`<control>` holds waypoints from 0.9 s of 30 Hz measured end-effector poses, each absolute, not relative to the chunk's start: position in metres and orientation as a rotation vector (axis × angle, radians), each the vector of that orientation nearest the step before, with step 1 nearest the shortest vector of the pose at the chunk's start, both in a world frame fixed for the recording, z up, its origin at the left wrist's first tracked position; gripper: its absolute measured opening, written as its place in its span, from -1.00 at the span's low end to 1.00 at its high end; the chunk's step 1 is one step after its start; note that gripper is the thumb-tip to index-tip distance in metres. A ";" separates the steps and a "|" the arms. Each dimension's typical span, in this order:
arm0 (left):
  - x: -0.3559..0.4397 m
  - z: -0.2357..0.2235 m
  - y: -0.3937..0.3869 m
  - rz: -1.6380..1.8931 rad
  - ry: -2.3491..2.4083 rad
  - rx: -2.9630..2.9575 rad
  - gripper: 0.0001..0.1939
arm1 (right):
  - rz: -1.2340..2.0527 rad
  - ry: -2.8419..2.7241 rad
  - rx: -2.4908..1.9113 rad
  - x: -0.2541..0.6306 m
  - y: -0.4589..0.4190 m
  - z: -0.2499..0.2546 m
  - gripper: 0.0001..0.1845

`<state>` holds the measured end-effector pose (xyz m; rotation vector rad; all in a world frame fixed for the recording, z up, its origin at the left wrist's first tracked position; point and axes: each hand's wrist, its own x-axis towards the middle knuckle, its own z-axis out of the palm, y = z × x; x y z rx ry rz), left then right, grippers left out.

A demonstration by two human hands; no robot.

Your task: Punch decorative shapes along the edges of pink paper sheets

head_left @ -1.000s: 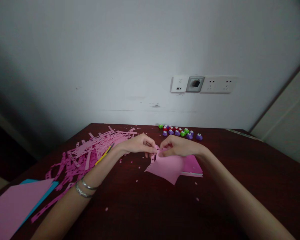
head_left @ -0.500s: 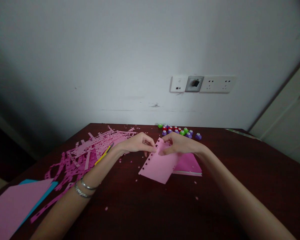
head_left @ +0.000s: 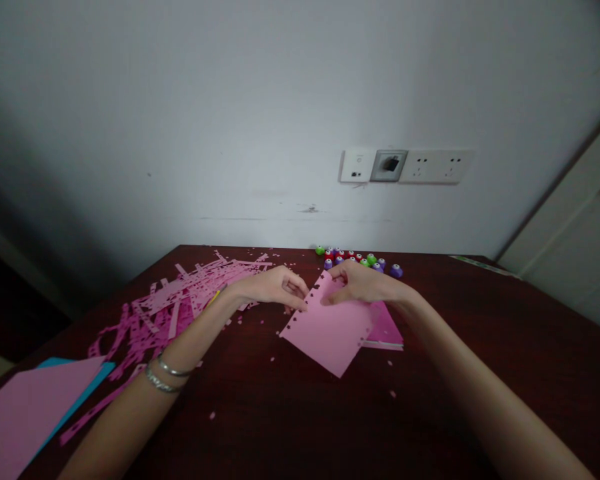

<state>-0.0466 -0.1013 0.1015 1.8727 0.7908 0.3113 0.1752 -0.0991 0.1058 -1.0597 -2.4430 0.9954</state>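
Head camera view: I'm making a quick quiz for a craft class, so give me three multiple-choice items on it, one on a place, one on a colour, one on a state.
1. Where do the small paper punches sit?
A. at the table's far edge by the wall
B. on the blue sheet
C. in the left hand

2. What colour is the sheet in both hands?
A. green
B. pink
C. white

3. How is that sheet's left edge?
A. smooth
B. torn off
C. punched with a row of holes

Answers: 1 A, they cluster behind the hands; 2 B, the left hand and right hand pinch pink paper; 3 C, dark holes line it.
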 end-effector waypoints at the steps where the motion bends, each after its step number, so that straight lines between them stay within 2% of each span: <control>1: -0.046 0.101 -0.102 0.298 0.781 1.890 -0.78 | 0.977 -2.423 -1.070 0.175 -0.099 0.106 -0.74; 5: -0.045 0.101 -0.101 0.447 0.838 1.894 -0.80 | 0.820 -2.249 -1.107 0.179 -0.093 0.109 -0.70; 10: -0.046 0.098 -0.090 1.004 1.005 1.659 -0.78 | 0.510 -1.839 -1.265 0.202 -0.077 0.114 -0.47; 12: -0.045 0.095 -0.086 1.168 1.016 1.517 -0.77 | 0.616 -1.732 -1.294 0.207 -0.074 0.113 -0.34; 14: -0.044 0.093 -0.084 1.259 0.991 1.418 -0.76 | 0.907 -1.692 -1.255 0.206 -0.075 0.110 -0.31; 16: -0.042 0.091 -0.083 1.286 0.950 1.378 -0.76 | 1.230 -1.680 -1.127 0.198 -0.078 0.104 -0.38; 18: -0.041 0.090 -0.084 1.259 0.937 1.381 -0.75 | 1.384 -1.651 -1.008 0.189 -0.080 0.096 -0.46; 21: -0.041 0.088 -0.085 1.151 0.967 1.451 -0.73 | 1.380 -1.575 -1.018 0.180 -0.079 0.087 -0.52; 27: -0.047 0.090 -0.084 0.899 0.999 1.615 -0.75 | 1.306 -1.500 -1.070 0.183 -0.074 0.084 -0.50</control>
